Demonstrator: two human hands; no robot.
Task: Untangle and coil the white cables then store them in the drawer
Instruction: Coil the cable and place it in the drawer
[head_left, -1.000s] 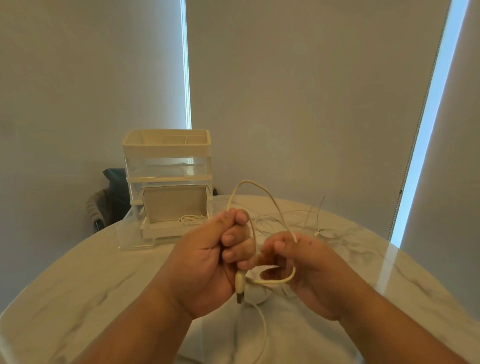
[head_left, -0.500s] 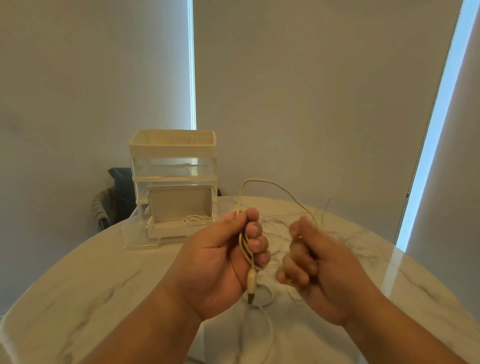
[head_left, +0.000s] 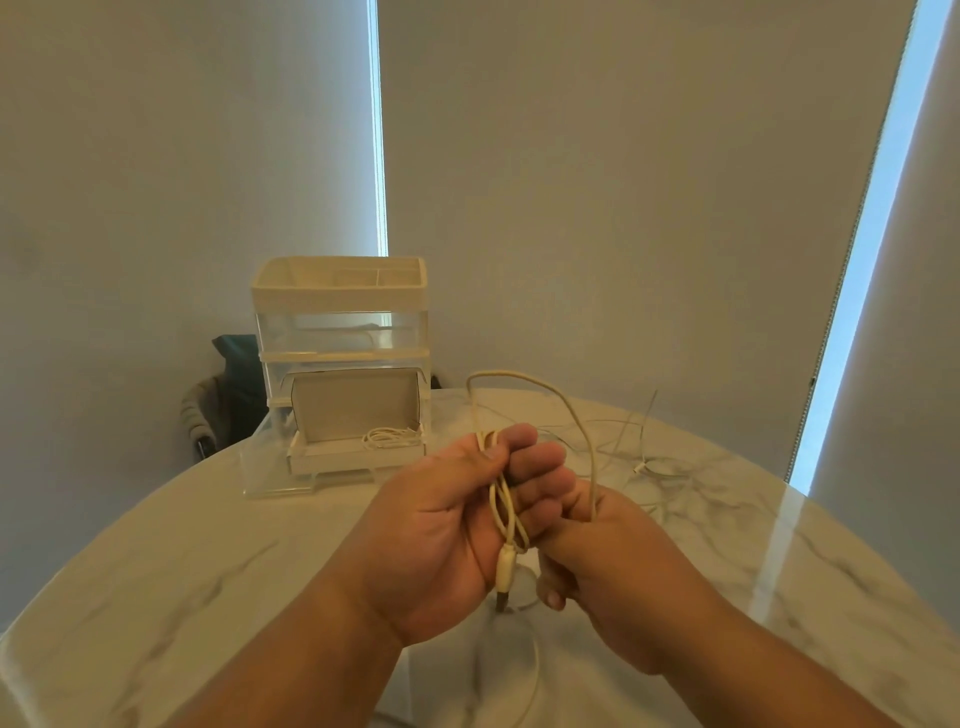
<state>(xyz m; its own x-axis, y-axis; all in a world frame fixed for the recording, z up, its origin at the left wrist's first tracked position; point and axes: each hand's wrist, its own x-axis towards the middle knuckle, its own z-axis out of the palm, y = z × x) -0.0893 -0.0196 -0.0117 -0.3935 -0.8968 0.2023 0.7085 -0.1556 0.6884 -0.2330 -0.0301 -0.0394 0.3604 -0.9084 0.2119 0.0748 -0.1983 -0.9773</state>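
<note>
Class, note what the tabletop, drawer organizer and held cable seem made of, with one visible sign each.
Tabletop: polished marble or marble-look stone; grey veins, glossy window reflection.
Drawer organizer: clear and cream plastic, likely acrylic; see-through walls.
Cable: white rubbery plastic sheath, matte; bends in soft loops.

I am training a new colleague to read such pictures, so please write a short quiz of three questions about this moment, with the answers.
1. True or false: the open drawer of the organizer already holds a coiled cable.
2. The left hand grips: A) gathered loops of white cable, with the plug hanging below; B) a pen; C) nothing.
3. Short answer: what does the right hand hold?

Key: 1 true; 2 A; 3 the loose strand of the same cable, which arches over from the left hand.
</note>
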